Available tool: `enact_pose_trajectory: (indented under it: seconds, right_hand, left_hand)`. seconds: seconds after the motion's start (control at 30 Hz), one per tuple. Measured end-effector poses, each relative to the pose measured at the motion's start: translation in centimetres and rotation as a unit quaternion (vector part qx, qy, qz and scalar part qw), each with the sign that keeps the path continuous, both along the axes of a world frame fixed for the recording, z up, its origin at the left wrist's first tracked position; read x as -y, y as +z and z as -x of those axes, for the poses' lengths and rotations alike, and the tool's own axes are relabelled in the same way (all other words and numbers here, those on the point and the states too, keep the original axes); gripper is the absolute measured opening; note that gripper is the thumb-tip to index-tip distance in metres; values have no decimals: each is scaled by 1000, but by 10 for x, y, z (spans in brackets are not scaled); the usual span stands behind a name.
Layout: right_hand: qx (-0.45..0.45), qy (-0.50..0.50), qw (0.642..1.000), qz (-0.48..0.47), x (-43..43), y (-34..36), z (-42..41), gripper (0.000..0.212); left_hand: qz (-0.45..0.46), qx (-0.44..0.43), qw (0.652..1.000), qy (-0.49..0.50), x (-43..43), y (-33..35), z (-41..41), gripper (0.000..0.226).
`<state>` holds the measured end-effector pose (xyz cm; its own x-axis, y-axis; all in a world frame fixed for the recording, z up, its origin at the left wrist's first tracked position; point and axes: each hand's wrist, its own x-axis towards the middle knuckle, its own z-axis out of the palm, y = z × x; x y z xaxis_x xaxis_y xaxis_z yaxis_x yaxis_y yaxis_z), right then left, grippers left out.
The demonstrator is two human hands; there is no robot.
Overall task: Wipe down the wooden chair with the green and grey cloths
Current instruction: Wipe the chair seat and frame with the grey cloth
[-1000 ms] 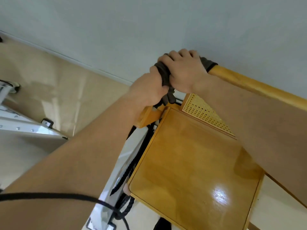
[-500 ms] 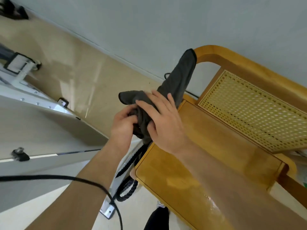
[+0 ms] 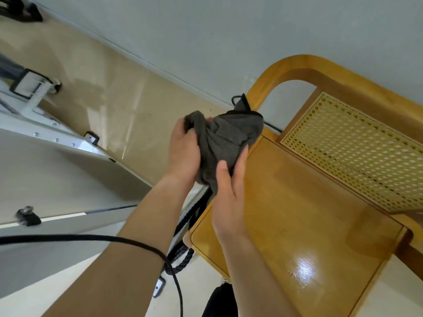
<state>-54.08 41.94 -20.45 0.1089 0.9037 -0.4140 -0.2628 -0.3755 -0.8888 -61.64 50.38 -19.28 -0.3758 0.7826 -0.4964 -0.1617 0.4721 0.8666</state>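
A person stands over a wooden chair [image 3: 309, 213] and holds a grey cloth [image 3: 226, 143] bunched between both hands, clear of the wood, just off the corner of the seat where it meets the backrest. The left hand [image 3: 183, 149] grips the left end of the bundle, its fingers curled into the folds. The right hand [image 3: 229, 197] holds the lower part from underneath, thumb pressed flat on the fabric and fingers wrapped behind it. The cloth is crumpled rather than spread out. Its long axis runs on a slant, from a short tail hanging down between the wrists up and to the right. There, a pointed corner sticks up toward the chair's curved frame [image 3: 297, 65]. The chair is honey-coloured and glossy. A bright patch of light reflects off the near part of the seat. Its backrest holds a pale woven cane panel [image 3: 357, 152] full of small holes, set inside the bent wooden hoop. The chair stands close to a plain pale wall [image 3: 229, 30], which meets a shiny beige floor [image 3: 114, 99] along a thin light skirting line. To the left of the chair stands a white metal frame [image 3: 57, 138] with visible bolts and black fittings. A thick black rope [image 3: 183, 259] lies on the floor between that frame and the chair's edge. A thin black cable [image 3: 91, 237] crosses over the person's left forearm and drops toward the floor.
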Motion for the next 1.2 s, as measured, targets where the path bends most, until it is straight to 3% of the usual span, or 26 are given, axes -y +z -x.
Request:
enact_pose_trajectory:
  seconds: [0.1, 0.2, 0.3, 0.37, 0.47, 0.53, 0.6, 0.67, 0.73, 0.8, 0.9, 1.07, 1.2]
  right_hand:
    - [-2, -51, 999, -2, -25, -4, 13, 72]
    - [20, -160, 987, 13, -32, 6, 13, 51]
    - [103, -166, 979, -63, -12, 19, 8, 31]
    - [128, -103, 981, -105, 5, 21, 10, 35]
    - [131, -97, 986, 14, 15, -3, 5, 37]
    - [96, -158, 972, 146, 14, -22, -5, 26]
    - [-4, -203, 962, 184, 7, -30, -17, 19]
    - [-91, -215, 961, 150, -3, -24, -24, 21]
    - [-113, -200, 970, 79, -12, -7, -27, 27]
    - [-110, -162, 980, 24, -20, -6, -22, 37]
    - [-54, -95, 994, -14, -26, -36, -6, 48]
    - [-85, -113, 988, 59, -49, -102, 2, 50]
    - [-152, -129, 973, 119, -74, -146, -9, 51]
  left_hand:
    - [-21, -93, 995, -30, -11, -16, -3, 18]
    - [-52, -115, 992, 14, -6, -18, 4, 15]
    - [34, 61, 993, 96, 12, -28, 18, 39]
    - [121, 164, 977, 59, 25, -38, 33, 64]
    - [175, 206, 963, -8, 47, -40, 25, 54]
    - [138, 166, 976, 16, 49, -42, 13, 17]
    - [88, 133, 985, 62, 44, -43, 7, 21]
    - [35, 171, 979, 101, 37, -41, 7, 24]
    - [-8, 226, 967, 115, 37, -38, 10, 21]
    - [-50, 283, 951, 114, 40, -37, 11, 36]
    - [-44, 310, 947, 72, 30, -45, 2, 39]
    - [49, 129, 982, -131, -12, -90, -10, 28]
    - [99, 180, 965, -161, -37, -109, -21, 71]
